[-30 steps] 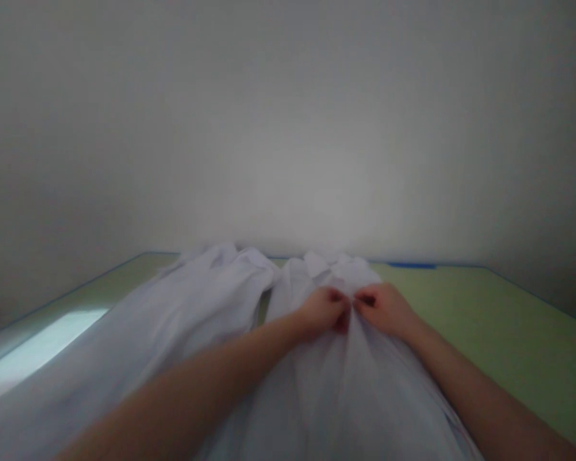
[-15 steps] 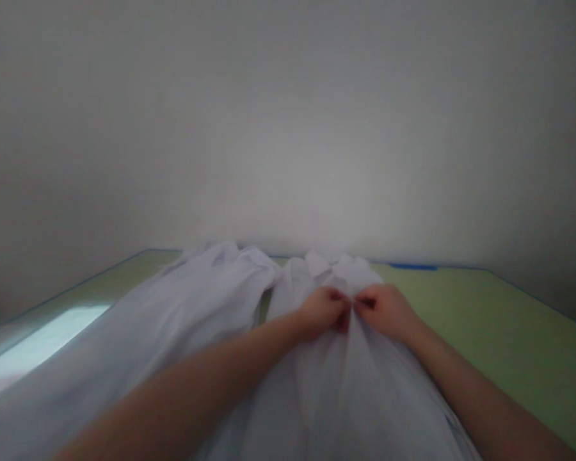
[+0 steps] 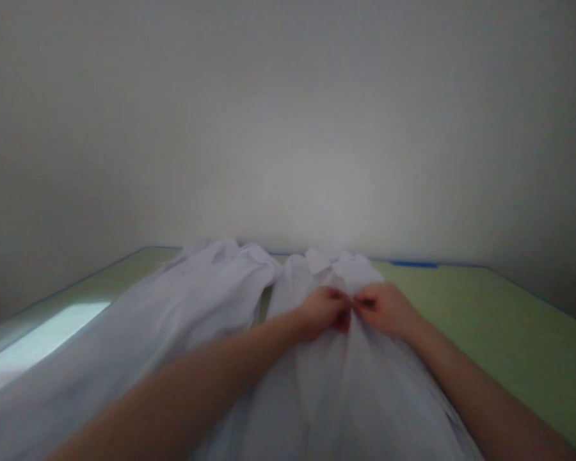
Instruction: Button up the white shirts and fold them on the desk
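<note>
The green tabletop (image 3: 509, 320), edged in blue, runs back to a pale wall (image 3: 288, 128). A white cloth (image 3: 182, 320) lies spread over its middle and left, bunched at the far end. A short blue strip (image 3: 413, 264) sits on the far edge, right of the cloth.

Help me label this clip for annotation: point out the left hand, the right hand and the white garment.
left hand (image 3: 322, 312), head view, on the back of the hand.
right hand (image 3: 383, 307), head view, on the back of the hand.
white garment (image 3: 196, 307), head view, on the spread cloth beside the left forearm.
</note>
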A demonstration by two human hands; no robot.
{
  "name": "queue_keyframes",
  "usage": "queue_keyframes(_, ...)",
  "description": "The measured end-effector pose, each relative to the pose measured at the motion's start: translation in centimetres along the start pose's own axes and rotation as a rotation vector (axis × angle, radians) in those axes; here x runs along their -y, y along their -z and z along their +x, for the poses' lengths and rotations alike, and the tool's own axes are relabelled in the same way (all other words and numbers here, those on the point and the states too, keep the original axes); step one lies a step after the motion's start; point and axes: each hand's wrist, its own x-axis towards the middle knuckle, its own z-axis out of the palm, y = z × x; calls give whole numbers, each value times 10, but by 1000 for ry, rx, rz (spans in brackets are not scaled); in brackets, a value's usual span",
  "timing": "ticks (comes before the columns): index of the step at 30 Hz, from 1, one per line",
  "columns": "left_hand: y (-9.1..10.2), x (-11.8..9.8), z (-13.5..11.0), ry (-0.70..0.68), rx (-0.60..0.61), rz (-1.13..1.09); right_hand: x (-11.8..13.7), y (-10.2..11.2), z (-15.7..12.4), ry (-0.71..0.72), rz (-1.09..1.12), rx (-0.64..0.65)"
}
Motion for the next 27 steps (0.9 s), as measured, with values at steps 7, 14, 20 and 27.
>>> queue_keyframes(7, 1, -2, -2, -24, 47, -28, -6, 11, -1, 106, 181, 109)
queue_keyframes(14, 4, 0, 0, -28, 76, -8, -20, 7, -1, 26, 366, 194)
queue_keyframes(20, 9, 6, 5, -34, 129, 89, -23, 8, 0, 15, 462, 267)
queue_keyframes(27, 11, 7, 8, -30, 123, 118, -18, -4, 2, -75, 302, 165)
